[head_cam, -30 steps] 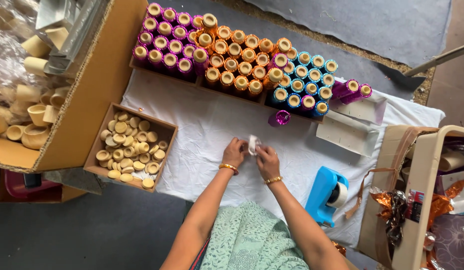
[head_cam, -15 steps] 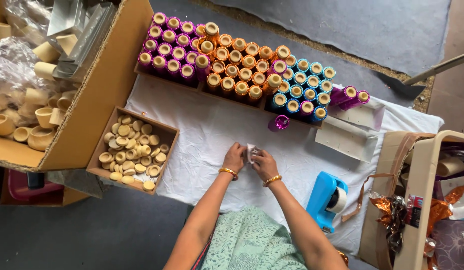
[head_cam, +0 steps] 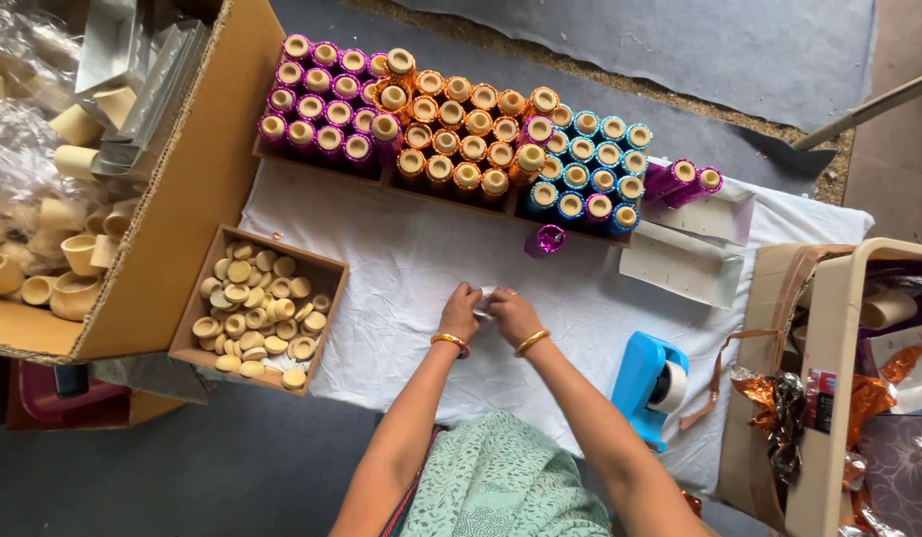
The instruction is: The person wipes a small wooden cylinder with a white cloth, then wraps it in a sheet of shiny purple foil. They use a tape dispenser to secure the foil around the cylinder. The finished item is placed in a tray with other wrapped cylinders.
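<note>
My left hand (head_cam: 461,311) and my right hand (head_cam: 513,312) meet over a white cloth (head_cam: 401,268), fingers pinched together around a small white piece (head_cam: 486,297) that is mostly hidden between them. Each wrist wears a gold bangle. Beyond the hands stand rows of foil-wrapped tubes: purple (head_cam: 322,109), orange (head_cam: 456,139) and blue (head_cam: 595,164). A single purple foil tube (head_cam: 550,240) stands alone on the cloth, just past my right hand.
A small cardboard tray of tan round caps (head_cam: 252,310) sits left of my hands. A large cardboard box (head_cam: 173,199) with bare tubes and cups lies further left. A blue tape dispenser (head_cam: 650,383) rests at right, beside a beige bin (head_cam: 829,398) of foil scraps. White flat boxes (head_cam: 685,264) lie behind.
The hands have stayed together on the small white piece, with only slight finger movement. The view has shifted a little, so the hands sit slightly lower in frame.
</note>
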